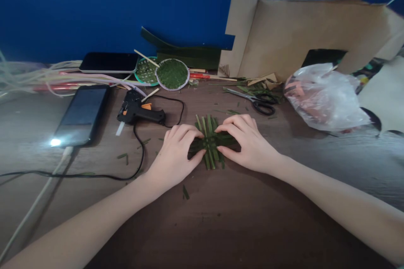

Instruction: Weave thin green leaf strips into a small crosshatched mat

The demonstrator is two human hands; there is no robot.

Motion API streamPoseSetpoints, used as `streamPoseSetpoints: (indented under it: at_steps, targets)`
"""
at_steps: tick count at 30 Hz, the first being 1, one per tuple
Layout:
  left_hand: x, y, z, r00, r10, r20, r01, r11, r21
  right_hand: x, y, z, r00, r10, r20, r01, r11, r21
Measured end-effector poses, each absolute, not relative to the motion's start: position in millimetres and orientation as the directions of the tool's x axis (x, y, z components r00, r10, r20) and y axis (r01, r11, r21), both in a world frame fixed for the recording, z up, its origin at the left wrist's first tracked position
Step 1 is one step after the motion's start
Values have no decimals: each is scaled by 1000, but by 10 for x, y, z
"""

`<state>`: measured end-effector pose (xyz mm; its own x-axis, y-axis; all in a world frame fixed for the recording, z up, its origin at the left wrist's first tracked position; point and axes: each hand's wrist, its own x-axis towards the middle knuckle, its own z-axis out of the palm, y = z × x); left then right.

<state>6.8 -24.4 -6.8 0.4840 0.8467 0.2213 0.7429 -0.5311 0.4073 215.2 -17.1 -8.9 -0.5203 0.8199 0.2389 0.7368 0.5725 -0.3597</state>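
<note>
A small mat of woven green leaf strips (210,143) lies flat on the table in front of me, its strip ends sticking out on all sides. My left hand (178,151) holds its left part, thumb and fingers curled onto the weave. From the right, my right hand (244,143) grips the other side in the same way, fingertips on the far edge and thumb on the near one. Both hands cover the mat's side strips in part. Leaf scraps (186,192) lie nearby.
Behind my left hand are a black glue gun (142,111) with its cord and a phone (83,113) on a white cable. Round woven pieces (172,74), scissors (255,100), a plastic bag (325,96) and cardboard (284,38) stand or lie along the back.
</note>
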Motion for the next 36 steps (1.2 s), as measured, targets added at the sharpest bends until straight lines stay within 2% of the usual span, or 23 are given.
streamPoseSetpoints:
  at_steps: [20,36]
  targets:
    - [60,-240,-72,500,835,230,733,-550,401,2166,-173,-100,-518,822,235,731,568,-377]
    - [40,-227,-56,511,828,230,711,-558,428,2188,-154,-93,-557,756,344,656,655,-376]
